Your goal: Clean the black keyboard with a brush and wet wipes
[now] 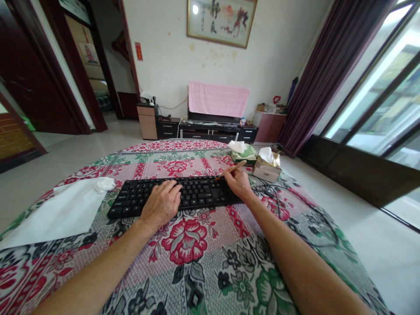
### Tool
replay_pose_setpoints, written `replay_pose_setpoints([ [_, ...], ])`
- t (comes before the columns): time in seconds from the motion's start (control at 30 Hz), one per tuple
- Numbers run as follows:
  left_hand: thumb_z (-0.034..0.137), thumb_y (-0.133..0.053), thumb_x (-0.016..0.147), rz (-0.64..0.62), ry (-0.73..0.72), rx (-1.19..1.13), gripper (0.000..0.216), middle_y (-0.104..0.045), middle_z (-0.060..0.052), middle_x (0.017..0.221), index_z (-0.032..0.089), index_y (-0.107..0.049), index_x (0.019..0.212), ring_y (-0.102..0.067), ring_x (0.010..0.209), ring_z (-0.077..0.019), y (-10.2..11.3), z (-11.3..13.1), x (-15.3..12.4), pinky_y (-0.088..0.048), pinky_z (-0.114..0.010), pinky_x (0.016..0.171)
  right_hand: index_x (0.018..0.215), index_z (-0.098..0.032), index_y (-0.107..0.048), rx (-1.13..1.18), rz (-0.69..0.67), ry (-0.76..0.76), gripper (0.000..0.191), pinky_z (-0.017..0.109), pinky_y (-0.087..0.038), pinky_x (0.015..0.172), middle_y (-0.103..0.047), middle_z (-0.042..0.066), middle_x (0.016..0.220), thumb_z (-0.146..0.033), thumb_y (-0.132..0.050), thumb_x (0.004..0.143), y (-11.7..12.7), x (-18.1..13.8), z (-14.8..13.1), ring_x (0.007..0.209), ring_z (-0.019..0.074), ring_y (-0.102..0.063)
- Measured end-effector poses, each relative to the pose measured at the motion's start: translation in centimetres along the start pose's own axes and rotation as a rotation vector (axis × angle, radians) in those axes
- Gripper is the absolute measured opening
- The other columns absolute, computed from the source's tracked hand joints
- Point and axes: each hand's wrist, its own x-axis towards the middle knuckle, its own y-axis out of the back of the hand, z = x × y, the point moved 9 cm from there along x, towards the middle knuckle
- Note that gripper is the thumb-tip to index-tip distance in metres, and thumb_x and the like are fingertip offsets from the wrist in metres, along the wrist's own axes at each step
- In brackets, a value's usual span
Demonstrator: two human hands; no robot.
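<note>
A black keyboard (197, 190) lies across the flowered tablecloth in front of me. My left hand (162, 202) rests flat on its left-middle keys, fingers stretched out and slightly bent. At the keyboard's right end, my right hand (238, 183) pinches a slender tan wooden stick (242, 164) like a pen. The stick slants down to the left, and its thin orange-brown tip is over the keys near the top right. Too little detail shows to tell whether that tip touches them or what kind of tool it is. My right hand covers part of the number pad.
A white cloth (62, 212) is spread at the left. A green tissue box (244, 154) and a brownish tissue box (266, 170) stand beyond my right hand. A black cable (323, 214) loops over the table's right side. Past the table is a low black cabinet (197, 131).
</note>
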Motion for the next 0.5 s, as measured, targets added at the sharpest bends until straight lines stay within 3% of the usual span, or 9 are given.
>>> replay_pose_setpoints([
  [0.13,0.022,-0.043,0.09,-0.013,-0.002,-0.004,0.033,-0.061,-0.014,0.121,0.014,-0.063,0.115,-0.054,0.115,-0.0281,-0.1,0.0,0.0,-0.046,-0.045,0.092,0.077,-0.015,-0.067,-0.15,0.159,-0.156,0.032,0.027,-0.043,0.066,-0.07,0.011,0.073,-0.037,-0.044,0.083,2.4,0.2,2.2,0.073,0.0227,-0.065],
  [0.3,0.022,-0.044,0.089,0.003,-0.003,-0.012,0.032,-0.062,-0.014,0.121,0.015,-0.064,0.114,-0.055,0.115,-0.0284,0.0,0.0,0.0,-0.046,-0.046,0.092,0.074,-0.016,-0.064,0.077,0.037,0.018,0.032,0.023,-0.043,0.063,-0.069,0.006,0.071,-0.036,-0.041,0.083,0.7,-0.3,-0.4,0.068,0.0182,-0.063],
  [0.4,0.022,-0.044,0.089,0.003,-0.004,-0.017,0.032,-0.062,-0.014,0.121,0.015,-0.064,0.113,-0.055,0.114,-0.0281,0.0,0.0,0.0,-0.047,-0.046,0.092,0.067,-0.016,-0.063,-0.061,0.002,0.008,0.033,0.024,-0.042,0.06,-0.067,0.007,0.066,-0.035,-0.042,0.082,0.5,-0.4,-0.7,0.063,0.0191,-0.062],
  [0.5,0.022,-0.044,0.09,-0.004,-0.004,-0.003,0.032,-0.062,-0.014,0.121,0.014,-0.063,0.114,-0.054,0.114,-0.0281,0.0,0.0,0.0,-0.046,-0.045,0.092,0.069,-0.014,-0.065,-0.259,0.075,-0.093,0.033,0.027,-0.041,0.061,-0.068,0.012,0.067,-0.034,-0.042,0.083,2.1,0.0,0.4,0.065,0.0224,-0.063],
])
